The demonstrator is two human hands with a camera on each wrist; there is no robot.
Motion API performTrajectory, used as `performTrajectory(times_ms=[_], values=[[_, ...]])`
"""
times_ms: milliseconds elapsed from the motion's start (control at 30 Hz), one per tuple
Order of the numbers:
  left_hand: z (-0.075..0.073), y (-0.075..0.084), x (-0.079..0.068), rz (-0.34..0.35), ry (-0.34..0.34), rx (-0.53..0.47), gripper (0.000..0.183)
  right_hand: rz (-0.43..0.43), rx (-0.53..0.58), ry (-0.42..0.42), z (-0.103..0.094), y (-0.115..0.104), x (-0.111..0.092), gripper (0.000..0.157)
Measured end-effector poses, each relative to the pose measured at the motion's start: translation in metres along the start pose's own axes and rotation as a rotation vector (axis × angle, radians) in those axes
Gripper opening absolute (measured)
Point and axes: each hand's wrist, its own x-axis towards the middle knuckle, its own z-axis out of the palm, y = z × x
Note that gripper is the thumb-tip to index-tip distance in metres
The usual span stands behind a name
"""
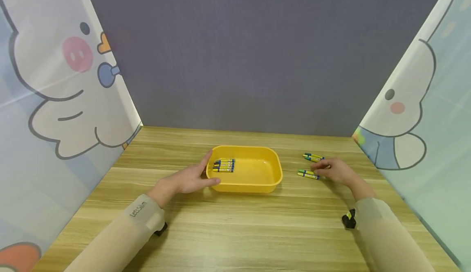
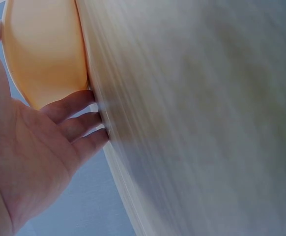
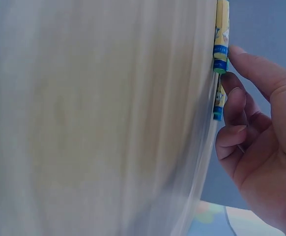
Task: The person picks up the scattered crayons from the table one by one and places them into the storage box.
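Note:
A yellow plastic bin (image 1: pixel 257 185) sits on the table, with several crayons (image 1: pixel 223 165) lying side by side at its left end. My left hand (image 1: pixel 190 178) is at that end, thumb along the near rim and the other fingers spread round the outer wall. In the left wrist view these fingers reach the bin's lower edge nearly straight. To the right of the bin, my right hand (image 1: pixel 337 171) pinches a green-tipped crayon (image 1: pixel 306 171) near its right end with thumb and index finger. A yellow-tipped crayon (image 1: pixel 308 176) lies right beside it.
Farther back, next to the right hand, lies another small group of crayons (image 1: pixel 312 156). A grey panel (image 1: pixel 250 59) stands behind the wooden table (image 1: pixel 235 231), with cartoon-printed sheets (image 1: pixel 48 79) at both sides. A black wrist mount (image 1: pixel 348 219) shows beside the right sleeve.

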Motion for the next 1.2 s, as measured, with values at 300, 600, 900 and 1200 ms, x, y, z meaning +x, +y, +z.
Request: performTrajectory(times_ms=[300, 600, 900, 1200], values=[[0.0, 0.002, 0.0, -0.008, -0.003, -0.004, 0.121, 0.011, 0.017, 0.017, -0.007, 0.02, -0.009, 0.033], [0.001, 0.001, -0.001, -0.01, -0.003, -0.008, 0.12, -0.028, 0.018, 0.008, -0.01, 0.026, -0.013, 0.029], [0.001, 0.002, -0.001, -0.005, -0.005, 0.001, 0.12, -0.014, 0.024, 0.017, -0.009, 0.021, -0.012, 0.03], [0.0, 0.002, -0.001, -0.009, -0.006, -0.004, 0.121, -0.06, 0.003, 0.091, -0.008, -0.025, 0.0, 0.029]])
